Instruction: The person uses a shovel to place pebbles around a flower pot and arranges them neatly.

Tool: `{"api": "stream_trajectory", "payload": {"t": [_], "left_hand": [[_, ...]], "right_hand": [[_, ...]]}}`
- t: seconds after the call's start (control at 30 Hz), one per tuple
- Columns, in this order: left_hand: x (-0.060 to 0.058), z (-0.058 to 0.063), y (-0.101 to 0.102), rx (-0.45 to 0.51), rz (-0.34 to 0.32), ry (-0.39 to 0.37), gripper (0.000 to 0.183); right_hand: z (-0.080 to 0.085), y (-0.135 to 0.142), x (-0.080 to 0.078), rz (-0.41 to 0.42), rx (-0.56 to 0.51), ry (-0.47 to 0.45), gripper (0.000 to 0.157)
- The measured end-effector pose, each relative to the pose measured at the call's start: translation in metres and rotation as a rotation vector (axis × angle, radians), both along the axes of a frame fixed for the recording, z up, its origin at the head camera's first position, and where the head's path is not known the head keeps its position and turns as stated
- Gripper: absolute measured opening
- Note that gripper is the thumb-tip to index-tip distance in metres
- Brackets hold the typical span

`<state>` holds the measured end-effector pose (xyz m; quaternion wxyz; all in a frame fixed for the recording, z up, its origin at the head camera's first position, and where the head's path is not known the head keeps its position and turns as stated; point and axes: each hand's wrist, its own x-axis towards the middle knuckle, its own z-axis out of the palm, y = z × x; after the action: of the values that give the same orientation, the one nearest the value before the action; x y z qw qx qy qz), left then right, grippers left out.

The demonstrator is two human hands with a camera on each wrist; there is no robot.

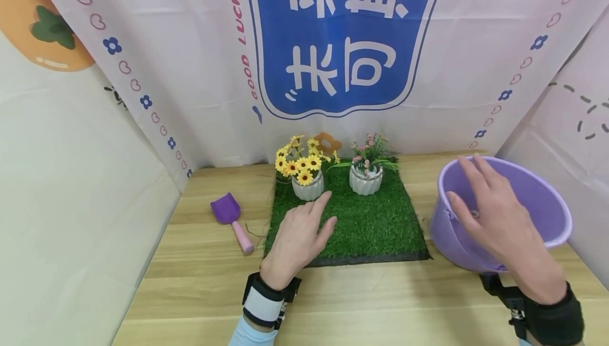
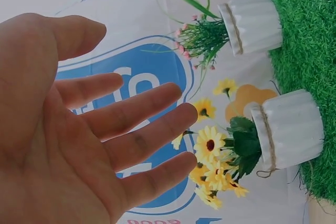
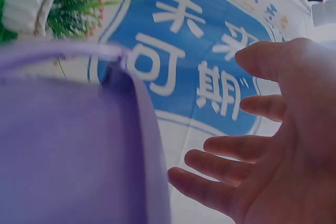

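Over the near edge of the green grass mat [image 1: 376, 229] my left hand [image 1: 295, 235] hovers with its fingers extended and nothing in it. Just beyond its fingertips stands a white ribbed pot of yellow flowers [image 1: 308, 189]. A second white pot with pink flowers [image 1: 365, 181] is to the right, also upright on the mat. My right hand [image 1: 501, 216], fingers spread, is above the purple bucket [image 1: 447, 235] and holds nothing. In the right wrist view its fingertips come close to the bucket's rim [image 3: 149, 145]; whether they touch cannot be told. The bucket's contents are mostly hidden.
Left of the mat, a toy shovel [image 1: 234, 222] with purple blade and pink handle lies on the wooden table [image 1: 190, 282]. Behind the mat hangs a white cloth [image 1: 214, 134] with a blue printed sign. Further cloth walls close off both sides.
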<state>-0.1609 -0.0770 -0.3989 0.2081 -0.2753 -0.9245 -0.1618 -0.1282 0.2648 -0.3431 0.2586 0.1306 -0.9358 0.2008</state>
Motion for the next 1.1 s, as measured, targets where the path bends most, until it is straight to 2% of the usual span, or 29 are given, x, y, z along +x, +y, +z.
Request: {"api": "stream_trajectory", "payload": {"t": [0.1, 0.27, 0.47, 0.6, 0.83, 1.1], "left_hand": [[-0.001, 0.002, 0.000, 0.010, -0.007, -0.003, 0.051], [0.000, 0.002, 0.001, 0.021, -0.020, -0.017, 0.050], [0.003, 0.003, 0.006, 0.033, -0.047, -0.028, 0.050], [0.006, 0.006, 0.011, 0.036, -0.066, -0.044, 0.050], [0.006, 0.008, 0.017, 0.079, -0.093, 0.000, 0.048], [0.007, 0.008, 0.023, 0.091, -0.132, -0.009, 0.048]], "right_hand": [[0.003, 0.009, 0.001, -0.019, -0.027, -0.001, 0.070], [0.005, 0.022, 0.002, -0.055, -0.048, -0.054, 0.069], [0.003, 0.037, -0.002, -0.077, -0.029, 0.001, 0.067], [0.001, 0.048, -0.003, -0.088, -0.030, 0.006, 0.065], [0.002, 0.068, -0.001, -0.119, -0.047, -0.001, 0.060], [0.003, 0.085, 0.005, -0.221, -0.036, -0.101, 0.060]]}}
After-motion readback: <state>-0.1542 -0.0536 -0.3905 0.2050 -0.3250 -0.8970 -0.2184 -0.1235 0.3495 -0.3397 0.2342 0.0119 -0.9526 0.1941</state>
